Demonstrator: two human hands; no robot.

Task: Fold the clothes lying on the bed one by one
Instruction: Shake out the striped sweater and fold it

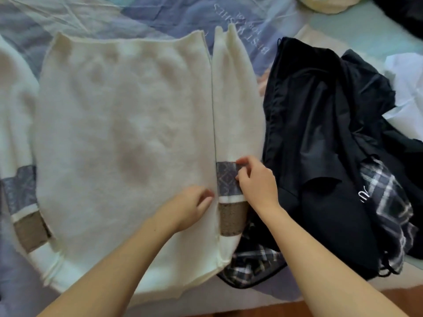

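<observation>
Sweater [123, 124] — right hand [256, 181] pinches sleeve [235, 106].

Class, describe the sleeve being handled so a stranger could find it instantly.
Start at the cream sweater spread across the bed. Its right sleeve lies folded along the body's edge, pinched by the right hand. Unlike the neighbouring black clothes, it is cream with blue and brown bands.

Showing a fluffy cream-white knit sweater [123, 124], its sleeves carrying a grey-blue diamond-patterned band [226, 179] above a plain tan-brown band [231, 221]. Lying beside a heap of plain black garments [320, 133] and black-and-white plaid cloth [384, 202], over a lavender, blue and pale-green patchwork bedsheet [160, 17].
</observation>
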